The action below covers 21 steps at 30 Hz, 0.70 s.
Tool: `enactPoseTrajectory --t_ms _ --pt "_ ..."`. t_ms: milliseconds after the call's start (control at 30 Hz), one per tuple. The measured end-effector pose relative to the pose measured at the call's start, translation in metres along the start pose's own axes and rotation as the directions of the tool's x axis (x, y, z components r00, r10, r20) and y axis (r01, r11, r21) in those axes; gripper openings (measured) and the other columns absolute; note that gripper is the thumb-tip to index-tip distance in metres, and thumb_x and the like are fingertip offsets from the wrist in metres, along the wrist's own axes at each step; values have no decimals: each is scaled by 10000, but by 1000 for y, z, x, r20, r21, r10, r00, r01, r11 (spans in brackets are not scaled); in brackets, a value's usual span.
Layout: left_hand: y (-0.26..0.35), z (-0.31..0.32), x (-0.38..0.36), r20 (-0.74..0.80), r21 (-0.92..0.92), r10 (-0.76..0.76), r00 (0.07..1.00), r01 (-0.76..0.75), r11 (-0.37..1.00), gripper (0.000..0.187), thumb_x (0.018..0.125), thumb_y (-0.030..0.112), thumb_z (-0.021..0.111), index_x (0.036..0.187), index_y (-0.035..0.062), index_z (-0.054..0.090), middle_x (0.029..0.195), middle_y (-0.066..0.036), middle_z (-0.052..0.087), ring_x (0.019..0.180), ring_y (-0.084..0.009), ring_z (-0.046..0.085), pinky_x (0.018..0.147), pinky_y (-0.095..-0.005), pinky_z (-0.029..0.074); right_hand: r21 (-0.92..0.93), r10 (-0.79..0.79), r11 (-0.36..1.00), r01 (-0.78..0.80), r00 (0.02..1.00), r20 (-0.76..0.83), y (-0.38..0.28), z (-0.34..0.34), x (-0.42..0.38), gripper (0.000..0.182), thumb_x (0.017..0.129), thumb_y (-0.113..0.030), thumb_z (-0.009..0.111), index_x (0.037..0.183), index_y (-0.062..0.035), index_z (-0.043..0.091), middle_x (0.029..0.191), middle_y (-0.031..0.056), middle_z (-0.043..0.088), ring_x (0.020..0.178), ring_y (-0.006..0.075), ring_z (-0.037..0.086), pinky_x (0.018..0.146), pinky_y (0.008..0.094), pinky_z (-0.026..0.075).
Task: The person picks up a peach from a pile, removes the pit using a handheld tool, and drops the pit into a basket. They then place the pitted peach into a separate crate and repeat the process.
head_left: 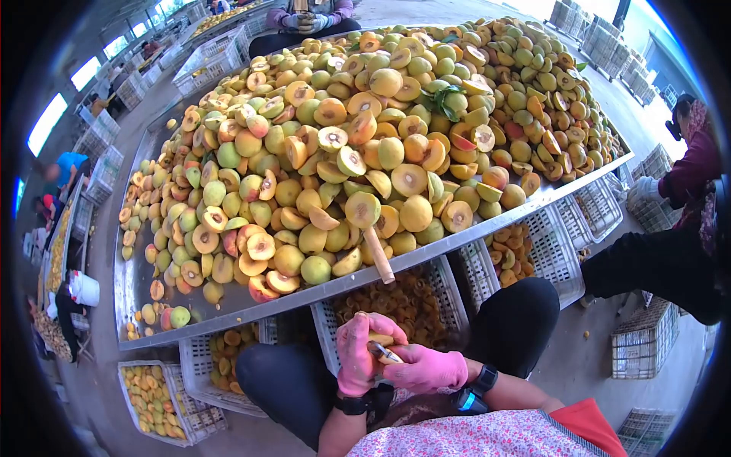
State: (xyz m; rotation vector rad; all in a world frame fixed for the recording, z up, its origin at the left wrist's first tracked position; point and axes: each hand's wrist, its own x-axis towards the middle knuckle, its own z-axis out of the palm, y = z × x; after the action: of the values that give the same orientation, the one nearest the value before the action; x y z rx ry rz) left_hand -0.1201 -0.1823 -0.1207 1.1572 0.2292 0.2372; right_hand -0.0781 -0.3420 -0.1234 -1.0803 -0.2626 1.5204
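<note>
Both my hands wear pink gloves and meet low in the view, above my lap. My left hand point(355, 356) is closed around a yellow peach piece point(381, 337). My right hand point(426, 370) grips a small metal-tipped pitting tool point(383, 353) whose tip touches the fruit. Just beyond my hands, a white crate point(451, 305) holds cut peach halves. A wooden-handled tool point(378, 256) lies over the near rim of the metal table point(137, 289), its head stuck among the peaches point(358, 152).
Whole and halved peaches are heaped on the long metal table. White crates point(164, 400) with peach halves stand under its near edge. One seated person point(685, 179) is at the right, another point(308, 19) at the far end. Empty crates point(643, 339) stand on the floor at right.
</note>
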Motion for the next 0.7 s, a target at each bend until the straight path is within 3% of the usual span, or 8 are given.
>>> enactPoseTrajectory --t_ms 100,167,233,300,500,633,667,700 --pt "0 -1 0 24 -1 -44 999 44 999 583 1090 485 367 847 4 592 765 -189 684 660 -262 683 618 -341 550 104 49 993 -56 997 66 -1 -2 -2 227 1027 -317 590 1068 -95 574 785 -66 512 619 29 460 538 228 372" --pt "1 1 -3 -8 -123 -148 989 146 982 570 1089 489 361 880 12 592 759 -196 682 646 -265 675 615 -338 551 -321 -77 945 60 996 -39 4 -2 2 255 1033 -340 591 1131 -107 567 770 -74 498 604 17 452 511 221 348" --pt "-12 -3 -6 3 -116 -130 992 130 985 580 1081 524 369 901 19 592 766 -200 678 649 -265 669 633 -349 556 -281 -67 958 64 998 -1 13 -11 3 265 1033 -328 596 1173 -106 557 751 -83 481 577 9 437 488 210 323" --pt "-15 0 -8 62 -268 -96 993 109 957 598 1061 584 379 934 43 600 833 -168 680 739 -268 684 687 -367 569 93 -7 996 -6 990 139 15 -16 0 245 1031 -299 600 1152 -91 556 725 -80 472 548 14 416 475 210 311" --pt "-8 5 -4 -152 -626 -279 948 126 770 585 1003 669 426 1018 115 613 943 -63 665 891 -246 685 797 -408 586 127 -67 991 39 971 230 4 -6 -26 252 1025 -262 628 1143 -52 557 724 -77 474 532 18 393 476 202 292" --pt "-4 2 -4 -217 -612 -235 948 55 789 544 1009 638 466 996 126 650 926 -46 674 867 -232 681 777 -399 608 26 -136 991 133 965 223 -2 -2 -40 347 965 -264 709 1211 -62 570 737 -56 497 525 26 394 469 208 292" --pt "6 3 -6 -289 -555 -219 932 23 832 556 1017 632 454 988 115 656 915 -59 677 854 -248 681 757 -407 603 125 -191 978 169 962 192 4 -3 -39 485 922 -274 756 1305 -60 548 764 -47 511 540 9 400 475 192 274" --pt "18 3 -10 -343 -488 -141 929 -48 872 546 1047 590 416 1001 96 645 904 -87 675 836 -272 676 718 -401 588 151 -190 974 171 974 122 1 -8 -40 613 912 -323 759 1384 -32 498 875 -1 601 607 74 526 532 229 402"
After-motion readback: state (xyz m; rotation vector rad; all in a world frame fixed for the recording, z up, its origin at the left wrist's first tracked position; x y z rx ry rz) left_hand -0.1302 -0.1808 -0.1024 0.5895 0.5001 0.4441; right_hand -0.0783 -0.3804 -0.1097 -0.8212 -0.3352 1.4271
